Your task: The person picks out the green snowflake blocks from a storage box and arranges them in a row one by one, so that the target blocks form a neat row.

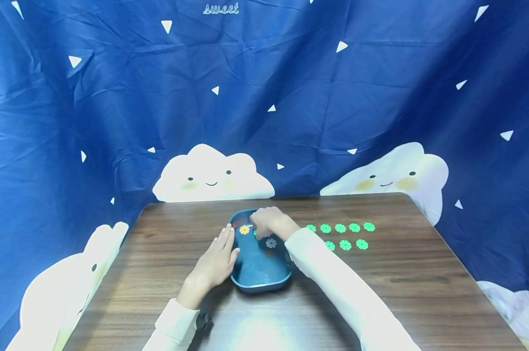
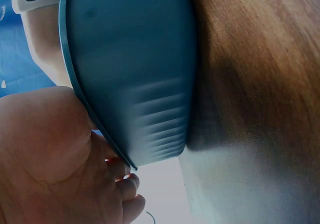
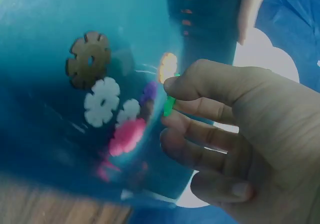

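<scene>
A blue plastic tray stands on the table. My left hand lies along its left rim with straight fingers; the left wrist view shows the palm beside the tray's outer wall. Over the far end of the tray, my right hand pinches a green flower-shaped disc between thumb and fingers. Around it in the tray are a yellow-orange disc, a white disc, a brown disc, a pink disc, and a purple disc partly hidden.
Right of the tray, several green discs lie in two rows on the wooden table; my right forearm covers part of the nearer row. Behind the table hangs a blue curtain with white clouds.
</scene>
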{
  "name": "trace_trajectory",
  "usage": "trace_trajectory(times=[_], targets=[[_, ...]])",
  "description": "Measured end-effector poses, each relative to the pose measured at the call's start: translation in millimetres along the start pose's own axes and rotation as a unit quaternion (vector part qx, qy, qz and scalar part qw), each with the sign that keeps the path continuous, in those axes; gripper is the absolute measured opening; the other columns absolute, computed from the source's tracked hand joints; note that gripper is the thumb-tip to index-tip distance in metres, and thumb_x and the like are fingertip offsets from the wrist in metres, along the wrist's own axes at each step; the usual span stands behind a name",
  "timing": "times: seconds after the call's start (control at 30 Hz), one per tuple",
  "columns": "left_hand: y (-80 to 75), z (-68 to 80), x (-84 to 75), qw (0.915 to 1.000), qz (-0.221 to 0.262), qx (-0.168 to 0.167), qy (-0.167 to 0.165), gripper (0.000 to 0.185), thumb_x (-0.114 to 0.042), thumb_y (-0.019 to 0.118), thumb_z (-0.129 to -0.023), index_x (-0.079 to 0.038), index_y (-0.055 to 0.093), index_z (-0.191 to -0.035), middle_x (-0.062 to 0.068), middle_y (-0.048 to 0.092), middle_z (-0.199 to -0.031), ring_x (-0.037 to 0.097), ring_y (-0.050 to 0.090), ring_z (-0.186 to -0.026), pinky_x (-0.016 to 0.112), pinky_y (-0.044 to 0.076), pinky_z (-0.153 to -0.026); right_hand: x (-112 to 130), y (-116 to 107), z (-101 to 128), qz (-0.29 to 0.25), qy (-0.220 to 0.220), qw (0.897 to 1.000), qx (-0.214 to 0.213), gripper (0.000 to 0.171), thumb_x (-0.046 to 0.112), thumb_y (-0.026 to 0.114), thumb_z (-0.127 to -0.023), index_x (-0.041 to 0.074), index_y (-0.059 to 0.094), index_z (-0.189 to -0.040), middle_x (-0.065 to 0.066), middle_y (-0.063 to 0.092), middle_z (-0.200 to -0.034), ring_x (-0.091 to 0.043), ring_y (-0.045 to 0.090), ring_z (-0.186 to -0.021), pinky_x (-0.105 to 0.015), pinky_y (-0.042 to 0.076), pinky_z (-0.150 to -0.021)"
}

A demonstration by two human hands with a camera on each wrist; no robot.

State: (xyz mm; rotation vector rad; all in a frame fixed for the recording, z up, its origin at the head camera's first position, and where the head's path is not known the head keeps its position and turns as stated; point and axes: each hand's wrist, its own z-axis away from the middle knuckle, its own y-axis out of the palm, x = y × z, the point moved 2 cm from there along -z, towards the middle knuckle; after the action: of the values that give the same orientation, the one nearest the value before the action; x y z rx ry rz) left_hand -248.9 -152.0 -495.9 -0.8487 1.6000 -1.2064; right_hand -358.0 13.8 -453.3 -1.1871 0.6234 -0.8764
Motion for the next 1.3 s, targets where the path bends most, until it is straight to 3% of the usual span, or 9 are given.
trace_trajectory(times=[0.33, 0.67, 1.3], targets=[[-0.7, 1.5, -0.9, 1.0, -0.009, -0.003, 0.0, 0.063, -0.035, 0.037, -0.106, 0.003, 0.02, -0.154, 0.017, 0.016, -0.164, 0.032, 0.019, -0.152, 0.05, 0.025, -0.122, -16.8, -19.6, 25.8, 0.007, -0.011, 0.998, -0.063, 0.035, 0.035, 0.076, -0.081, 0.019, 0.068, -0.111, 0.004, 0.061, -0.098, -0.015, 0.057, -0.079, -0.034, 0.051, -0.072], [-0.8, 1.7, 0.1, 0.9999, -0.01, -0.013, 0.005, 0.062, -0.033, 0.039, -0.106, 0.003, 0.022, -0.154, 0.018, 0.018, -0.163, 0.032, 0.019, -0.152, 0.05, 0.025, -0.122, -42.5, -29.4, 62.1, 0.001, -0.013, 0.995, -0.101, 0.029, 0.037, 0.074, -0.084, 0.022, 0.066, -0.107, 0.007, 0.058, -0.097, -0.015, 0.055, -0.078, -0.034, 0.05, -0.071], [-3.5, 3.2, -2.3, 1.0, -0.006, -0.003, 0.001, 0.063, -0.034, 0.039, -0.106, 0.002, 0.02, -0.155, 0.017, 0.016, -0.164, 0.031, 0.017, -0.152, 0.049, 0.024, -0.122, -118.1, -22.2, 135.7, -0.005, 0.02, 0.984, -0.177, 0.021, 0.024, 0.072, -0.078, 0.021, 0.067, -0.099, 0.007, 0.056, -0.089, -0.014, 0.056, -0.072, -0.036, 0.047, -0.06]])
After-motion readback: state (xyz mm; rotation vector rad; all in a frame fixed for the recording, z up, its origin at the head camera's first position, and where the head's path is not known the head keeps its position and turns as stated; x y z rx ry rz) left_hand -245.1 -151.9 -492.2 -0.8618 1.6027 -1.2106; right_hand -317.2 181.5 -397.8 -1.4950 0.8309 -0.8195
